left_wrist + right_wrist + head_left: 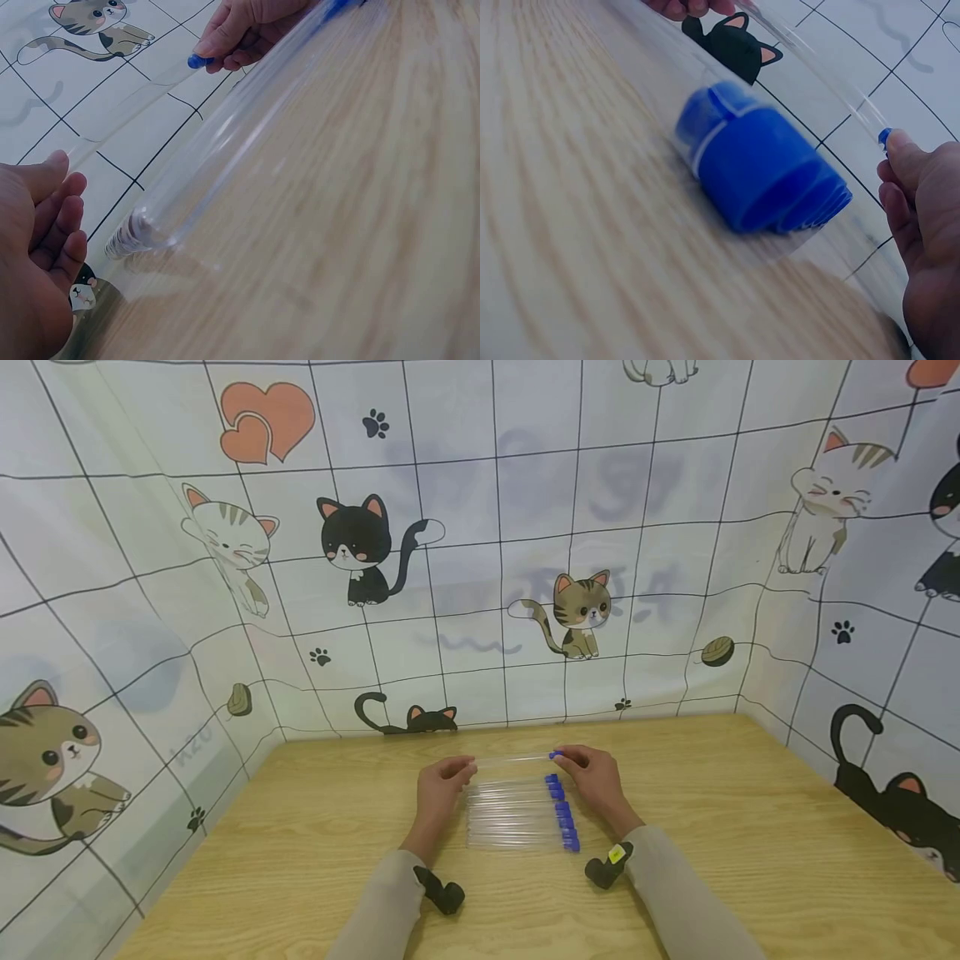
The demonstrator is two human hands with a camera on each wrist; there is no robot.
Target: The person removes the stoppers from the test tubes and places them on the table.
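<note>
A thin clear test tube (513, 758) with a blue cap (886, 138) is held level between both hands, beyond a row of others. My left hand (442, 789) pinches its clear end between thumb and fingertips. At the capped end, my right hand (596, 781) pinches the blue cap. Several similar test tubes (513, 818) lie side by side on the table, nearer the body, their blue caps (564, 818) all to the right. In the right wrist view, the lying tubes' caps (765, 169) loom large beside the right hand (930, 202).
The wood-grain table (315, 843) reaches back to a white sheet (465, 585) printed with cats and grid lines, which also rises on both sides. Each wrist wears a small black camera, one at the left wrist (442, 891), one at the right wrist (607, 867).
</note>
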